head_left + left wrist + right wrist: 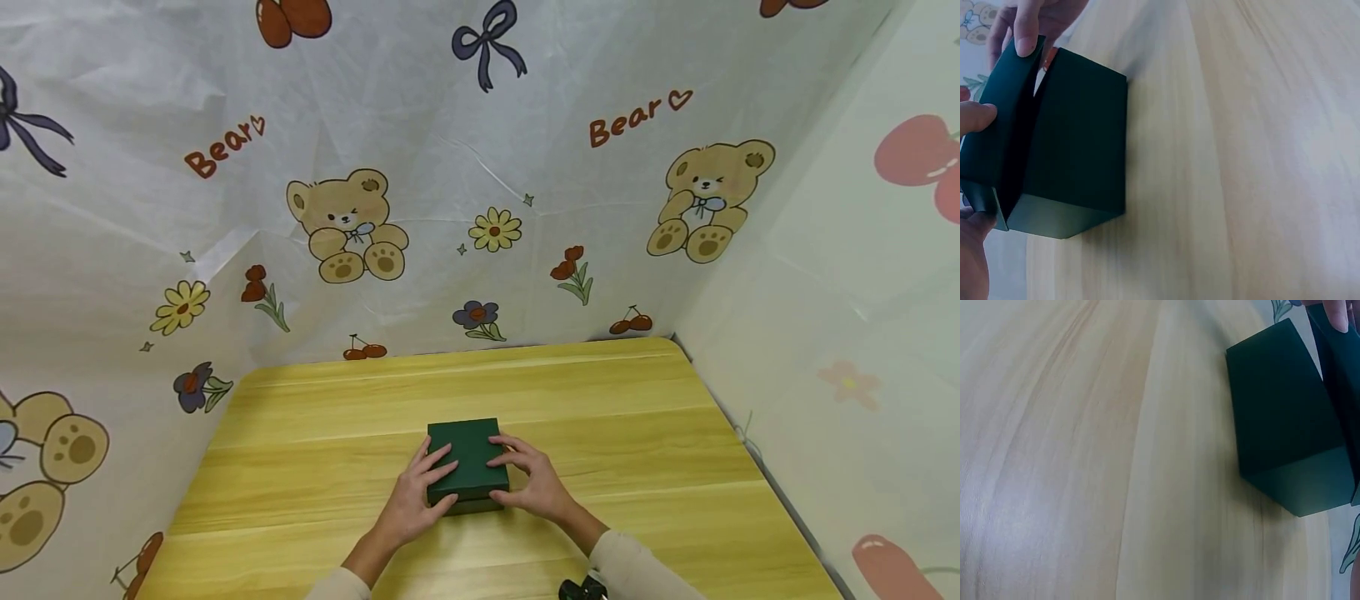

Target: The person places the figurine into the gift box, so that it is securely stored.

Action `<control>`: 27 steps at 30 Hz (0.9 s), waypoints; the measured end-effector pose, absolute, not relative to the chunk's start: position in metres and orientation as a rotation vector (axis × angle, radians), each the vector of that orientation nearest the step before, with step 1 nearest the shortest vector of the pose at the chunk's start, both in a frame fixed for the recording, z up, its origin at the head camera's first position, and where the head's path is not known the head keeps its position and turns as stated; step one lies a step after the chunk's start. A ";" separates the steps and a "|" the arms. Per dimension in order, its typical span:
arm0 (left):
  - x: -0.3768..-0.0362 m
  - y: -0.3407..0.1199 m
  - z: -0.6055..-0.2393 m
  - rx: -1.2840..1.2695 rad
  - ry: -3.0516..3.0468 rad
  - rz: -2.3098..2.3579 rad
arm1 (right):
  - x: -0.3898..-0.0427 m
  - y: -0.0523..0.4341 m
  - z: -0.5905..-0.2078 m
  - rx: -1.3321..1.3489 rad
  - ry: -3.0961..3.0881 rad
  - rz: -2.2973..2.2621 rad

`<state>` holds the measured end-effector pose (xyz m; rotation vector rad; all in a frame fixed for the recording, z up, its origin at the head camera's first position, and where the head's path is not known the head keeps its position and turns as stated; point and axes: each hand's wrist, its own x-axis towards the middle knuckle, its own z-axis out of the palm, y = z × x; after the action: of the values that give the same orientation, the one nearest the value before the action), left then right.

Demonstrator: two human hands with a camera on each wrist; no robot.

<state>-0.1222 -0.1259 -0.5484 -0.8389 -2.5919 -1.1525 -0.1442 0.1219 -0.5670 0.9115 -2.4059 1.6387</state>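
A dark green box stands on the wooden table, its green lid raised a little and tilted. In the left wrist view a dark gap separates the lid from the box body. My left hand holds the lid's left side, thumb at the near edge and fingers over the top. On the opposite side my right hand grips the lid, its thumb at the near right corner. A bit of something orange and white shows in the gap; what it is stays hidden. The right wrist view shows the box body resting on the table.
The light wooden table spreads around the box. Behind it hangs a white cloth printed with bears and flowers; another printed sheet covers the right side. A small black object appears beside the right sleeve.
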 end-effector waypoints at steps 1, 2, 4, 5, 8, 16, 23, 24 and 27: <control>-0.122 -0.126 -0.550 -0.841 -2.591 -1.145 | -0.144 0.121 -0.566 0.923 -2.397 1.617; -0.122 -0.126 -0.551 -0.844 -2.589 -1.137 | -0.143 0.121 -0.565 0.934 -2.388 1.596; -0.121 -0.125 -0.552 -0.848 -2.589 -1.116 | -0.140 0.119 -0.558 0.957 -2.370 1.563; -0.121 -0.125 -0.553 -0.850 -2.587 -1.109 | -0.138 0.118 -0.554 0.969 -2.358 1.559; -0.120 -0.125 -0.555 -0.862 -2.578 -1.079 | -0.132 0.117 -0.541 0.993 -2.345 1.535; -0.119 -0.124 -0.561 -0.852 -2.604 -1.038 | -0.130 0.117 -0.541 1.039 -2.322 1.449; -0.119 -0.125 -0.566 -0.824 -2.650 -1.034 | -0.132 0.118 -0.549 1.046 -2.325 1.426; -0.119 -0.125 -0.566 -0.824 -2.648 -1.028 | -0.132 0.118 -0.549 1.041 -2.332 1.425; -0.120 -0.125 -0.567 -0.821 -2.642 -1.008 | -0.131 0.117 -0.548 1.004 -2.365 1.439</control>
<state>-0.1197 -0.1250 -0.5669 -0.8215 -2.6423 -1.0076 -0.1307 0.1173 -0.5480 1.0037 -2.3648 1.4389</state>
